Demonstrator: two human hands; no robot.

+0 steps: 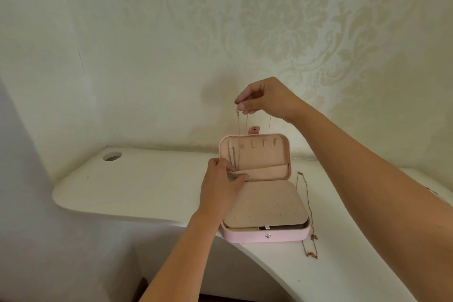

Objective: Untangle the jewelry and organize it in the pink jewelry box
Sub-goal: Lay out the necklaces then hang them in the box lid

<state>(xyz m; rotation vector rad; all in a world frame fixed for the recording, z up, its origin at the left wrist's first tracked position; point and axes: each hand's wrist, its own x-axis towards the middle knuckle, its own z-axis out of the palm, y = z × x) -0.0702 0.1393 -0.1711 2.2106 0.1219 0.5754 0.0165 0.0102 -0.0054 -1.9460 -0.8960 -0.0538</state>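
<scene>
The right hand (267, 99) has its grip closed, thumb and fingertips pinching a thin chain (239, 122) that hangs down in front of the upright lid (269, 157) of the open pink box (264, 236). The left hand (221, 184) grips the lid's pocket (267, 171) at its left end, fingers curled on the edge. The box sits near the bench's (147, 186) curved front edge. A necklace (309, 208) lies just beside its right wall. Open bench stretches left to a round hole (112, 156).
</scene>
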